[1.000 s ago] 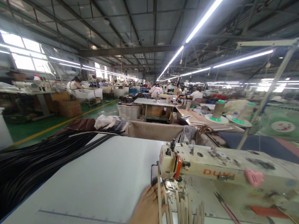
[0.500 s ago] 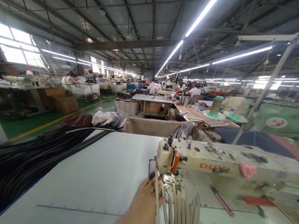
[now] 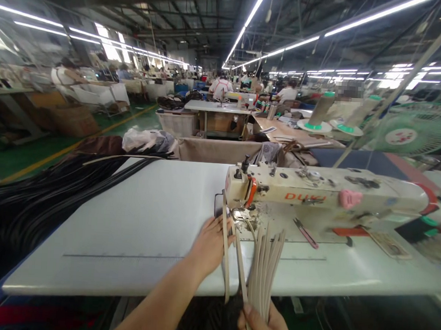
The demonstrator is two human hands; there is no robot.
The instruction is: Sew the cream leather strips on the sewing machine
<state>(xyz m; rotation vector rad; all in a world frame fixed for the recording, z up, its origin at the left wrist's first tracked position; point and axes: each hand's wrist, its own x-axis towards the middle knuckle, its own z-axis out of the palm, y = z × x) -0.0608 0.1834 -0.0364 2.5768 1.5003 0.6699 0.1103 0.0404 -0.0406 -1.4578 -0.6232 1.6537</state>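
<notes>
My left hand [image 3: 208, 244] lies on the white table beside the presser foot [image 3: 241, 214] of a sewing machine [image 3: 304, 192]. Its fingers are stretched out flat, and a narrow beige strip [image 3: 225, 260] runs across them from the machine head down past the table edge. Another strip [image 3: 240, 260] passes from the foot toward me, close to my left thumb. At the front edge, my right hand [image 3: 265, 327] is closed around a bundle of beige strips [image 3: 264, 267], whose upper ends fan out over the table. Whether the left fingertips press a strip is partly hidden.
Pink-handled thread snips [image 3: 306, 233] lie under the machine arm, near an orange piece [image 3: 351, 231]. Long black strips [image 3: 54, 199] hang over the table's left side. Thread cones [image 3: 320, 111] and a green fan [image 3: 405, 129] stand behind. Other people sit at machines farther back.
The view has tilted down and shows more of the table's front edge. My right hand has come into sight, holding the strip bundle. The left hand stays by the presser foot.
</notes>
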